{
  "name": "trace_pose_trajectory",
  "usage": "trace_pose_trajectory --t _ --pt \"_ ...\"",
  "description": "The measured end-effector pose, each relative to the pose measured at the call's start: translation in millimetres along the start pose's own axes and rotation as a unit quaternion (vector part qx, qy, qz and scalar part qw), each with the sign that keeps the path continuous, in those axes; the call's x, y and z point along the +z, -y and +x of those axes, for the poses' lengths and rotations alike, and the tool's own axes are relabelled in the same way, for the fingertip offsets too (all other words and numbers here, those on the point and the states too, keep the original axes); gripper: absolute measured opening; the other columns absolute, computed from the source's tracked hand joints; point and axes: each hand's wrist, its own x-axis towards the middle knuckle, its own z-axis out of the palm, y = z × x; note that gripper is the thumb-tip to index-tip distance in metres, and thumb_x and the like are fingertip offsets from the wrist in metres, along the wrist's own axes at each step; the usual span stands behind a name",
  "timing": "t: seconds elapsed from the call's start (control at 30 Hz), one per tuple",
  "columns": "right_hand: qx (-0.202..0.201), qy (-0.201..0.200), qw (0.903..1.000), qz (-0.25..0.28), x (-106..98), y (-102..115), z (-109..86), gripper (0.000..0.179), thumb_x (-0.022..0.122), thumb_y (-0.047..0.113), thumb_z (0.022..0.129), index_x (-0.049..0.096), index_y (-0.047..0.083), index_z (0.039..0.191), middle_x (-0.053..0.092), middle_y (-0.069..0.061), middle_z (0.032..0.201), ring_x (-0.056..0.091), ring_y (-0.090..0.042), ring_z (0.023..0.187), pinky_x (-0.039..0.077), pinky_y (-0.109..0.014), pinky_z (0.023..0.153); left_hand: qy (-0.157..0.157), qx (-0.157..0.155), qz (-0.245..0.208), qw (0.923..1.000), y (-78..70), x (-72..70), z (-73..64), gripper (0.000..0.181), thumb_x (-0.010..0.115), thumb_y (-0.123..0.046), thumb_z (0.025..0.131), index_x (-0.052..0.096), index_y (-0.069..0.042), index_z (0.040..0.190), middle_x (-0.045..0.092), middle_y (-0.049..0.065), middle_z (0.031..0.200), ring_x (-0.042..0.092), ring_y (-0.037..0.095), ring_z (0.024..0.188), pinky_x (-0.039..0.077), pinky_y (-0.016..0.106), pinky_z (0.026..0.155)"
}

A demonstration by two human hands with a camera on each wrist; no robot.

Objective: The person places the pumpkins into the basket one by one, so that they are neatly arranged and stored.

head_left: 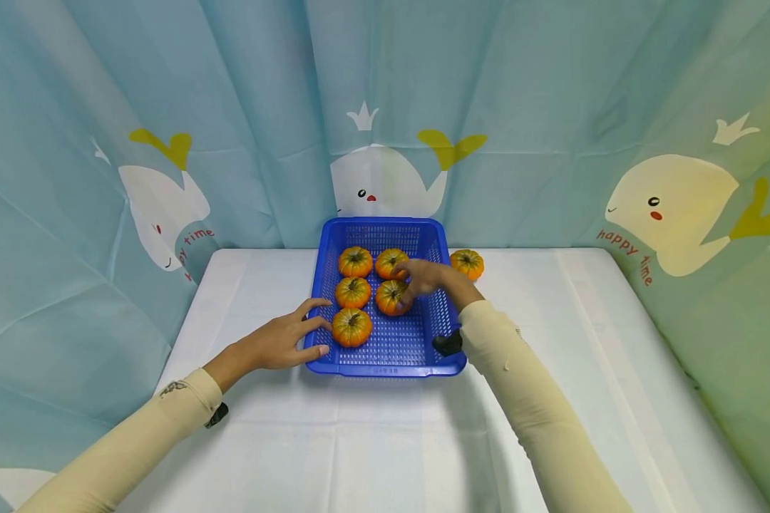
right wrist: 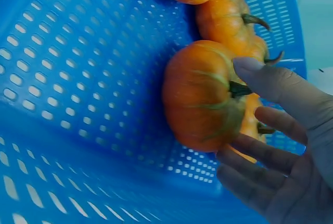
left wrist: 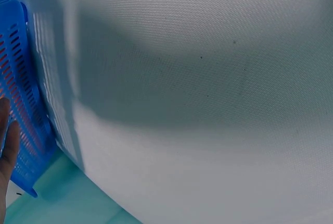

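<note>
A blue plastic basket (head_left: 398, 367) holds several small orange pumpkins (head_left: 351, 328), set in two columns. My right hand (head_left: 423, 276) reaches over its right side to the front pumpkin (head_left: 391, 298) of the right column. In the right wrist view, my thumb lies beside the stem of that pumpkin (right wrist: 200, 96); the other fingers, spread and loosely extended, are at its lower side. At the basket's left rim is my left hand (head_left: 289, 338), fingers spread, tips at the edge. In the left wrist view, only its fingertips show beside the basket wall (left wrist: 23, 94).
Another pumpkin (head_left: 467, 263) sits on the white-covered table (head_left: 552, 320), just outside the basket's back right corner. A light blue curtain (head_left: 263, 107) with whale prints hangs behind the table and along its sides.
</note>
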Motion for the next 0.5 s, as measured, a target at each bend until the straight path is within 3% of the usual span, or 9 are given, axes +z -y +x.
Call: trace_pose_trajectory --t 0.2,0.5 --pt "-0.027 -0.017 0.9994 0.013 -10 6 -11.0 0.084 0.082 0.027 0.084 0.038 0.013 0.153 0.044 -0.016 0.153 0.04 -0.039 0.141 0.038 -0.057 0.114 -0.001 -0.002 0.001 1.0 -0.2 0.3 0.0 0.045 0.057 -0.051 0.097 0.062 -0.02 0.129 0.026 0.004 0.161 0.064 0.032 0.115 0.055 0.049 0.095" --pt "-0.088 -0.061 0.9931 0.049 -30 9 -34.7 0.08 0.082 0.028 0.083 0.043 0.011 0.15 0.045 -0.019 0.15 0.046 -0.039 0.137 0.043 -0.054 0.109 0.001 -0.004 -0.005 1.0 -1.3 0.5 -0.6 0.046 0.056 -0.053 0.097 0.062 -0.019 0.129 0.025 0.004 0.162 0.063 0.033 0.116 0.054 0.049 0.096"
